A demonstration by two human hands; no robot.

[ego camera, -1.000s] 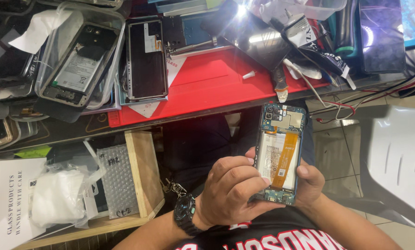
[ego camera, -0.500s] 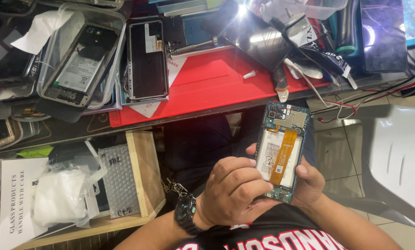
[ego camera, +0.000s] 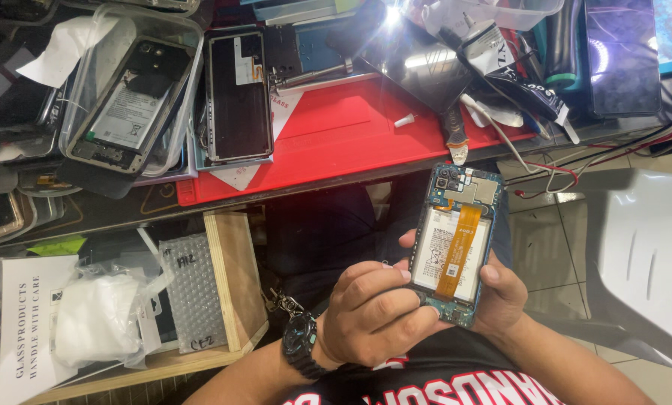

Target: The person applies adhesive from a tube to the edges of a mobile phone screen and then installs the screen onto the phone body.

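An opened smartphone (ego camera: 456,240) with its back cover off shows a white battery, an orange flex cable and a blue circuit board. My right hand (ego camera: 501,292) cradles it from behind, thumb on its right edge. My left hand (ego camera: 370,311), with a black wristwatch (ego camera: 300,352) on the wrist, wraps the phone's lower left side, fingers curled against the battery. The phone is held upright over my lap, below the edge of the red work mat (ego camera: 336,139).
The bench holds a clear tray with another opened phone (ego camera: 122,112), a black phone back panel (ego camera: 238,94), tweezers (ego camera: 310,75), cables and tools (ego camera: 501,67). A wooden box (ego camera: 235,285) with bubble wrap and bags stands at left. A white plastic chair (ego camera: 643,255) is at right.
The phone has tilted slightly and shifted a little to the right in my hands. My left fingers stay against the battery.
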